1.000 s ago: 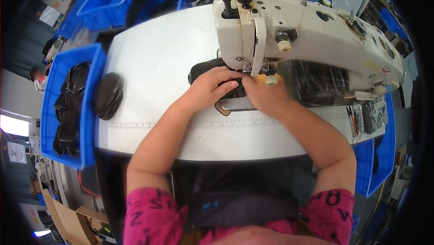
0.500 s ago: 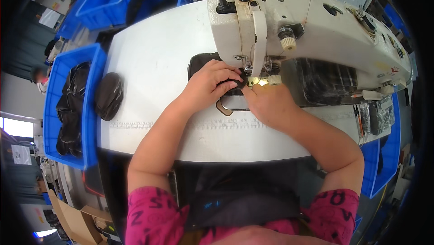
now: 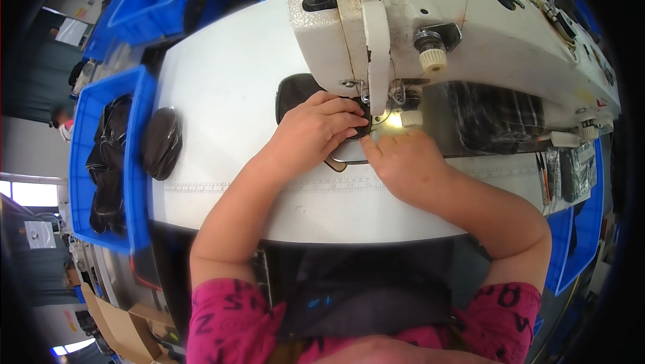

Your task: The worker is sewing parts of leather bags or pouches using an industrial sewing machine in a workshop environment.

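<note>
A white sewing machine [image 3: 329, 41] stands over a black zippered piece [image 3: 290, 92], whose right edge lies beside the lit area by the presser foot [image 3: 392, 121]. My left hand [image 3: 310, 132] is closed on the piece, its fingers bent over the edge nearest the needle. My right hand [image 3: 403, 166] is just below the foot, fingers curled, with the index fingertip at the piece's lower right edge; its thumb is hidden. A dark oval pouch [image 3: 161, 142] rests on the white table [image 3: 222, 95] left of my hands.
A blue bin [image 3: 139, 162] of black pouches sits at the left, more blue bins [image 3: 154, 1] behind. Plastic-covered dark items [image 3: 494, 115] lie under the machine arm, with thin tools [image 3: 544, 179] and wrapped packs [image 3: 576, 172] at right. A person [image 3: 62, 119] is in the far left background.
My right hand has moved down and right, away from under the foot, uncovering the lit plate. My left hand has shifted slightly down. The machine sits higher and more leftward in the picture.
</note>
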`<action>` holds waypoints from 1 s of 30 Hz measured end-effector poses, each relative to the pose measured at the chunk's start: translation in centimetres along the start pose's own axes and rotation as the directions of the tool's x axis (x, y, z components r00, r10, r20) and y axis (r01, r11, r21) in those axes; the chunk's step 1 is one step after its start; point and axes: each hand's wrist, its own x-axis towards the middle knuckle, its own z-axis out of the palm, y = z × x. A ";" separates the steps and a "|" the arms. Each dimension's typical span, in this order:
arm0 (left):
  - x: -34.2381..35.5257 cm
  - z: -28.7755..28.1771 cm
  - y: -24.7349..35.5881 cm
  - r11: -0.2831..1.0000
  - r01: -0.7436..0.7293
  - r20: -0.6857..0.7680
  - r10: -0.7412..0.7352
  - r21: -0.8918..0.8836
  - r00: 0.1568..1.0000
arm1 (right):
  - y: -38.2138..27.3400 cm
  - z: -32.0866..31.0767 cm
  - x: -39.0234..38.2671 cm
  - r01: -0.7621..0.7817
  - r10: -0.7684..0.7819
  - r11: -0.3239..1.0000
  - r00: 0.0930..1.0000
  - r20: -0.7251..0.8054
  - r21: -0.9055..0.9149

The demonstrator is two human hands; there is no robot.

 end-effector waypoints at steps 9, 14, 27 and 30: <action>-0.3 0.3 0.3 0.997 0.014 -0.053 -0.010 0.076 0.999 | 0.0 0.1 0.1 -0.006 0.006 1.000 1.000 -0.028 0.020; 0.1 0.3 0.5 0.994 0.078 -0.049 -0.074 0.076 0.996 | 0.2 0.1 0.4 -0.086 0.086 0.996 0.996 -0.007 -0.008; 0.5 0.2 0.0 0.986 0.073 -0.031 -0.069 0.148 0.997 | 0.6 0.1 0.4 -0.082 0.084 0.996 0.995 -0.059 0.037; 0.7 0.3 -0.2 0.979 0.026 -0.040 -0.019 0.204 0.999 | 0.6 0.3 0.4 -0.078 0.082 0.996 0.993 -0.087 0.040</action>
